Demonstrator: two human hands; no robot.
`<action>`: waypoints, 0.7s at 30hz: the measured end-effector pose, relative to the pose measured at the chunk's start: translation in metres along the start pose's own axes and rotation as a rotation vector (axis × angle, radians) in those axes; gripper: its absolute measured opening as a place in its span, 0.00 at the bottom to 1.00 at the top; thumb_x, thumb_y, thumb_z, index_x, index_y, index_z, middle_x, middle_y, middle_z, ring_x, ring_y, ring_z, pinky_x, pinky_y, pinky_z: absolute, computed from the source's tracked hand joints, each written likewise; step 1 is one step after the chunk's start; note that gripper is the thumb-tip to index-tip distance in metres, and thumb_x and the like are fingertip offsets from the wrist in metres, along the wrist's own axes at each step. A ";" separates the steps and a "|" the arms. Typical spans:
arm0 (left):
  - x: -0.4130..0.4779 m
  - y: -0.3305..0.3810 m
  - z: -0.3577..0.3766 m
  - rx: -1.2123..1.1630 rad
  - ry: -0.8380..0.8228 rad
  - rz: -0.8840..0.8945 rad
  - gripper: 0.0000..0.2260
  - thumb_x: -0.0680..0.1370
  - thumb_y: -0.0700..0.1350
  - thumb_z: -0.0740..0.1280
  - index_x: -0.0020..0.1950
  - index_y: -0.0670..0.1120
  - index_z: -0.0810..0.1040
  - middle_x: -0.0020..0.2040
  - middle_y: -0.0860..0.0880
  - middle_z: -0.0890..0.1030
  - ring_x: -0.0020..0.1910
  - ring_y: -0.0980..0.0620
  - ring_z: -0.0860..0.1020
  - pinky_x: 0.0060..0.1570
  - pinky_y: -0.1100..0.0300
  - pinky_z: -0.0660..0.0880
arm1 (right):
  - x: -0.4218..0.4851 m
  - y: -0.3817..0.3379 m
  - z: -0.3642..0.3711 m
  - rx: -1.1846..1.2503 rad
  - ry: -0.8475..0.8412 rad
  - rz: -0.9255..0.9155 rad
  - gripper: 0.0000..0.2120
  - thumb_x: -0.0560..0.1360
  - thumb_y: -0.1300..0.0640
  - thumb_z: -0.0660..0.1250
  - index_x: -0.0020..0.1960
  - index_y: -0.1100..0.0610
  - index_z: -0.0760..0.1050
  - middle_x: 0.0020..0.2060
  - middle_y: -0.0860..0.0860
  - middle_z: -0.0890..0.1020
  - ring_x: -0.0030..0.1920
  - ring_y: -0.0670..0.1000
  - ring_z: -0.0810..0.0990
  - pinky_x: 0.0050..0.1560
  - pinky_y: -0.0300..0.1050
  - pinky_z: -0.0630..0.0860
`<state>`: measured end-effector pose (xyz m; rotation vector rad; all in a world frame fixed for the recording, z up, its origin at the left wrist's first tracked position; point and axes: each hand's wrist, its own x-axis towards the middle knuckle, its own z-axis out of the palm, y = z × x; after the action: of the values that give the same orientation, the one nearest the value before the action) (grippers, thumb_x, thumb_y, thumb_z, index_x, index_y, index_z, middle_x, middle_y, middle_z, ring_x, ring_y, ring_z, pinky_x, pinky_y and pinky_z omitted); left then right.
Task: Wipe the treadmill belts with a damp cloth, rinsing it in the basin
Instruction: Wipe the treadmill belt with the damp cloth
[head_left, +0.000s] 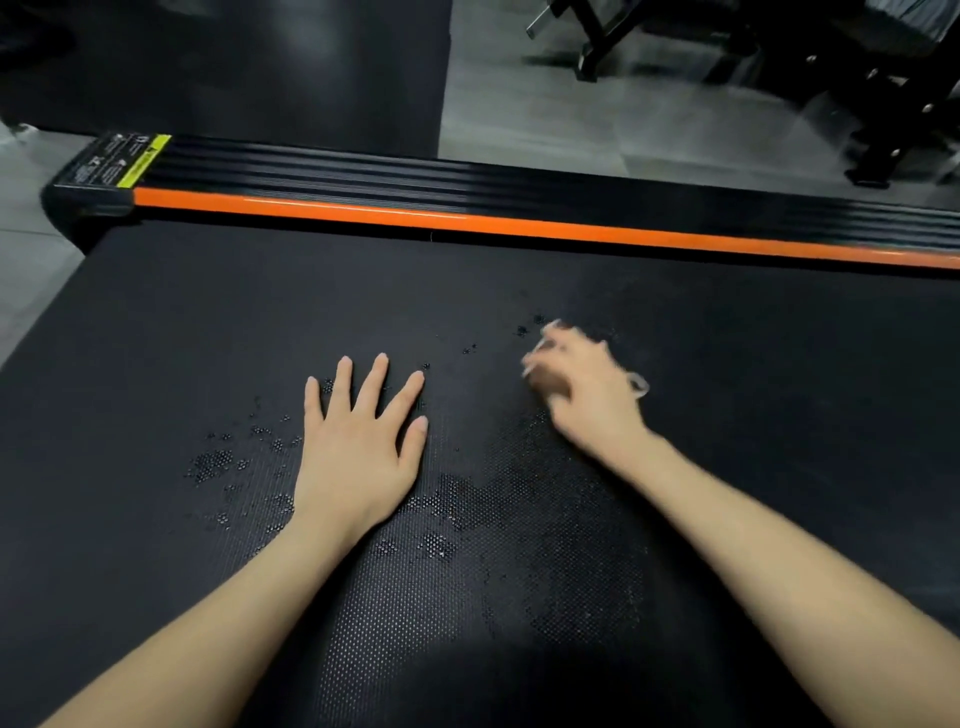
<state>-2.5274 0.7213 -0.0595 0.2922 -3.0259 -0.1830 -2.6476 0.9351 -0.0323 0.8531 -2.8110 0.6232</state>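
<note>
The treadmill belt (727, 415) is judged partly wiped: wet patches (519, 519) are seen only mid-belt. The left hand (358, 447) is laid flat, grip apart. The blurred right hand (582, 389) appears clamped on the damp cloth (641, 385). No basin is seen.

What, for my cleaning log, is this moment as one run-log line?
stage: wiping | left hand: flat on belt | right hand: blurred, grips cloth on belt | belt: wet patches | basin: not in view
</note>
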 end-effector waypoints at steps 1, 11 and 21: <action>0.000 0.000 0.000 -0.005 0.000 0.000 0.27 0.78 0.60 0.42 0.75 0.57 0.62 0.76 0.46 0.61 0.75 0.39 0.55 0.72 0.39 0.48 | 0.025 0.016 0.000 -0.009 0.051 0.157 0.18 0.69 0.67 0.66 0.56 0.55 0.79 0.66 0.57 0.73 0.66 0.62 0.69 0.67 0.67 0.60; 0.000 -0.001 0.002 0.008 0.005 0.011 0.26 0.79 0.60 0.45 0.74 0.56 0.65 0.75 0.46 0.64 0.74 0.38 0.58 0.72 0.38 0.52 | 0.001 -0.054 0.031 0.112 -0.097 -0.222 0.14 0.69 0.64 0.69 0.54 0.54 0.81 0.64 0.55 0.76 0.67 0.61 0.69 0.68 0.60 0.60; 0.015 -0.004 -0.013 -0.051 -0.015 -0.014 0.28 0.76 0.61 0.47 0.69 0.55 0.72 0.70 0.44 0.71 0.70 0.38 0.65 0.70 0.39 0.56 | 0.047 0.037 0.014 0.036 0.102 0.205 0.13 0.73 0.64 0.64 0.55 0.55 0.79 0.66 0.55 0.73 0.68 0.58 0.68 0.70 0.61 0.56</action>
<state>-2.5398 0.7131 -0.0464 0.3098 -3.0295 -0.2642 -2.7078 0.9338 -0.0464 0.5251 -2.8226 0.7250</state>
